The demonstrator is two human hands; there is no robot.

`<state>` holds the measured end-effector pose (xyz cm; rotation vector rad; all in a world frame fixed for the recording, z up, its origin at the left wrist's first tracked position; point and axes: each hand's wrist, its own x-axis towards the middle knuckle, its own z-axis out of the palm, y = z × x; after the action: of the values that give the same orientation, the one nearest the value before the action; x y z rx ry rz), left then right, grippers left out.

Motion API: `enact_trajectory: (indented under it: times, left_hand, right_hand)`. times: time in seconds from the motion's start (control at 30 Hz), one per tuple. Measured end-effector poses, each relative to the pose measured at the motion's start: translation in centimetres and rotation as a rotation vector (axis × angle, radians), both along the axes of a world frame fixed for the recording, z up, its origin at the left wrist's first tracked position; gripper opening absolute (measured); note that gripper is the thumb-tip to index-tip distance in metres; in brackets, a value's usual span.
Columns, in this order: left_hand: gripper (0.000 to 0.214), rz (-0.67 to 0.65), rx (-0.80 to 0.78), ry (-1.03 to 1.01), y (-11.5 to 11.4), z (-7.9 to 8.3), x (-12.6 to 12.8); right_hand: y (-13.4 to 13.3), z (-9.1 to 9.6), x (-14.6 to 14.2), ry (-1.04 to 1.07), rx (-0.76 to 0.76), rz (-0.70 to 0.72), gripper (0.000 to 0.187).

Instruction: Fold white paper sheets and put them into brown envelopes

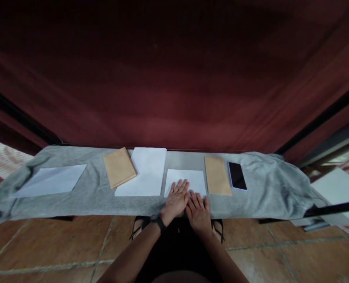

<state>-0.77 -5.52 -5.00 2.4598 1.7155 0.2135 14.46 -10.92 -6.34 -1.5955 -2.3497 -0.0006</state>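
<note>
A white sheet of paper, about half the size of the stack beside it, lies on the grey cloth in front of me. My left hand rests flat on its lower part, fingers stretched out. Beside it, my right hand lies flat with fingers spread, the fingertips at the paper's near edge. The two hands touch or nearly touch at the thumbs. To the right is a single brown envelope. On the left lies a larger stack of white paper, partly covered by a pile of brown envelopes.
A phone lies right of the single envelope. Another white sheet lies at the far left. Grey cloth covers the narrow table, bunched at both ends. Behind it hangs a dark red curtain. Below is a tiled floor.
</note>
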Motion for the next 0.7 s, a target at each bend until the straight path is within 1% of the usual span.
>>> enact_trajectory:
  times: [0.27, 0.43, 0.57, 0.7]
  left_hand:
    - [0.054, 0.042, 0.057, -0.038, 5.0, -1.1, 1.3]
    - [0.055, 0.077, 0.074, -0.031, 7.0, -1.4, 1.4]
    - [0.056, 0.077, 0.136, -0.016, 7.0, -1.6, 1.0]
    - [0.057, 0.103, 0.182, 0.032, 5.4, -1.7, -0.1]
  right_hand:
    - [-0.1, 0.8, -0.5, 0.069, 0.013, -0.025, 0.041]
    - [-0.1, 1.1, -0.4, 0.08, 0.021, -0.018, 0.043]
    - [-0.1, 1.1, -0.5, 0.077, 0.022, -0.023, 0.045]
    - [-0.1, 1.0, -0.6, 0.075, 0.034, -0.035, 0.046]
